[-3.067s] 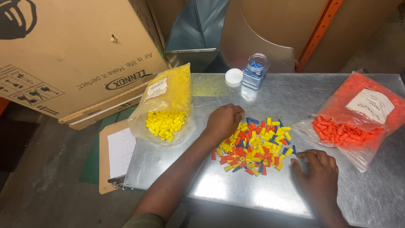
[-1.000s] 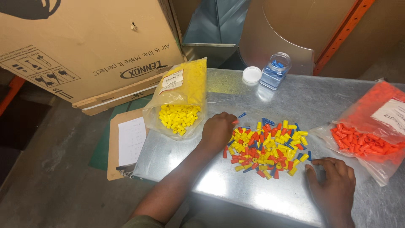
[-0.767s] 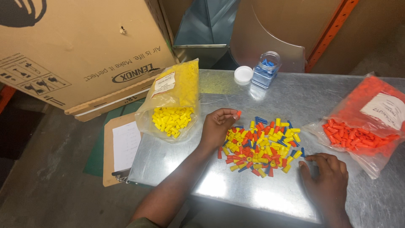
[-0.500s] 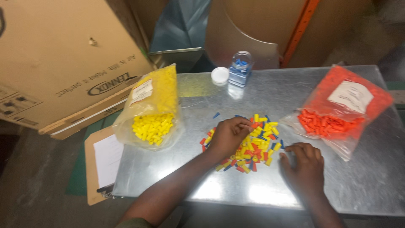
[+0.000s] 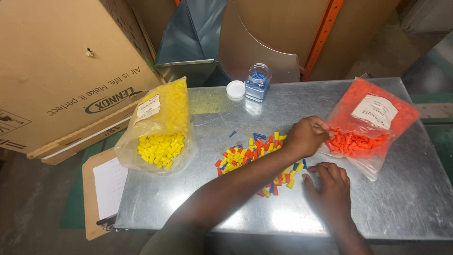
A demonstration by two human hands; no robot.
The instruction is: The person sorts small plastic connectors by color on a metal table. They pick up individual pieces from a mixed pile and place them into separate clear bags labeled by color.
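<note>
Reaching left hand [image 5: 306, 138] at orange bag [image 5: 373, 123]

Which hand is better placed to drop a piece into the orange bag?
Left. The left hand reaches across to the mouth of the clear plastic bag of orange caps; the right hand lies flat on the metal table.

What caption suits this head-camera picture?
Left hand reaches to the orange-piece bag; right hand rests beside mixed coloured pieces.

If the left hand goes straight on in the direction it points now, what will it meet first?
The left hand reaches to the right, its fingertips at the mouth of the clear bag of orange caps. Going on, it would probably meet the orange caps inside first; the depth is hard to judge.
</note>
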